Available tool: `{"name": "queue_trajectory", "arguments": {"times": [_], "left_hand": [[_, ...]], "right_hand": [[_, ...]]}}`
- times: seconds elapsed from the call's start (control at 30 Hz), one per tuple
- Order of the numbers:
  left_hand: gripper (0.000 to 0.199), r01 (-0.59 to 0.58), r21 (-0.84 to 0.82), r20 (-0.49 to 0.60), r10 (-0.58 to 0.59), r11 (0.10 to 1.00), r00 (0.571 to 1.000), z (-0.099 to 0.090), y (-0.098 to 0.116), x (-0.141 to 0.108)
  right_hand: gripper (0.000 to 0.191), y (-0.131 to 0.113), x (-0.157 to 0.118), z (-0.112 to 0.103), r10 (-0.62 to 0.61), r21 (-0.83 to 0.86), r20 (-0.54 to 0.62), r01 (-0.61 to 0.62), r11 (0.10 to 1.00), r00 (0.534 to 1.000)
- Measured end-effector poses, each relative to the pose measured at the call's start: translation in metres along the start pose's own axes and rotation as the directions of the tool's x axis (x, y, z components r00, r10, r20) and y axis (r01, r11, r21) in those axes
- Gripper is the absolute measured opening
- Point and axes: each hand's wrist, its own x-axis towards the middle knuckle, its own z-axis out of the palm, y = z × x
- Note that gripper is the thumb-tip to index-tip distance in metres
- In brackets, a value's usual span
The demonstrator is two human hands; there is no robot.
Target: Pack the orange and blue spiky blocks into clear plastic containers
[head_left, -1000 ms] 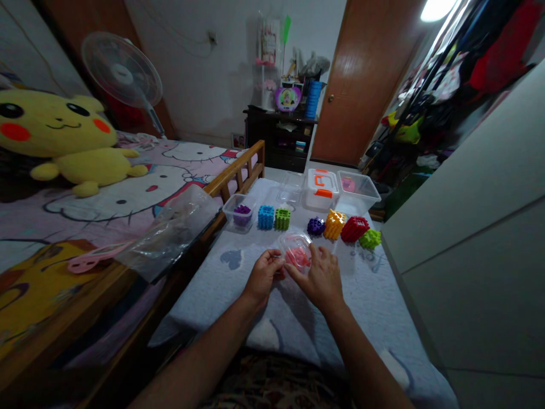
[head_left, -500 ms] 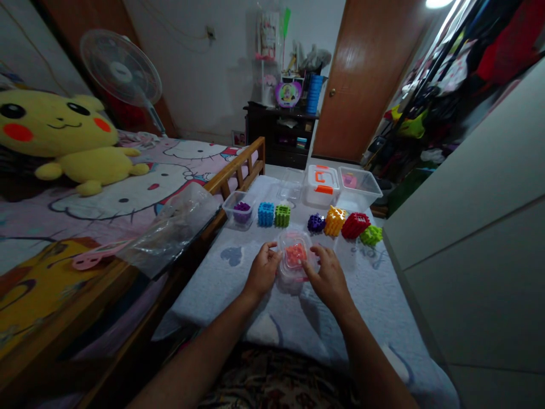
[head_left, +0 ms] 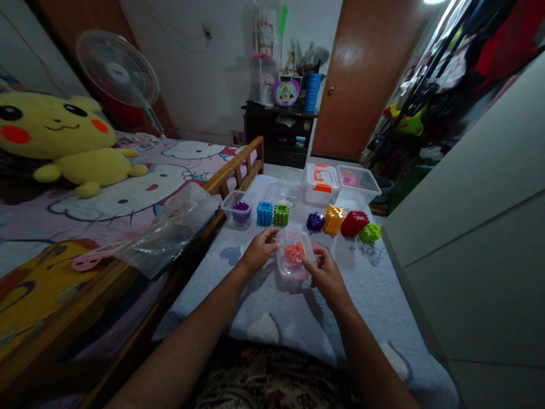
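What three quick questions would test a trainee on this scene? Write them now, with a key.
1. What colour is the block inside the clear plastic box between the left hand and the right hand? A) green B) orange-red C) blue
2. True or false: the purple pieces lie in a small clear tub.
3. Fill in the gap: in the camera's view, the block just to the right of the blue block is ____.

Key: 1 B; 2 true; 3 green.
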Motion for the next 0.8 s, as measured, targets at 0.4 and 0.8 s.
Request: {"name": "queue_trajectory", "arguments": {"times": [0.4, 0.8], "left_hand": [[0.033, 0.281, -0.158, 0.000, -0.285, 0.946, 0.958, -0.007, 0.011, -0.010], [0.034, 0.080, 0.179, 0.052, -0.091, 0.981, 0.995, 0.008, 0.003, 0.002]], "right_hand": [[0.045, -0.013, 0.032, -0.025, 0.020, 0.136, 0.152, -0.041, 0.990, 0.988], [0.059, 0.005, 0.002, -0.019, -0.036, -0.165, -0.073, 0.024, 0.986, 0.997]]}}
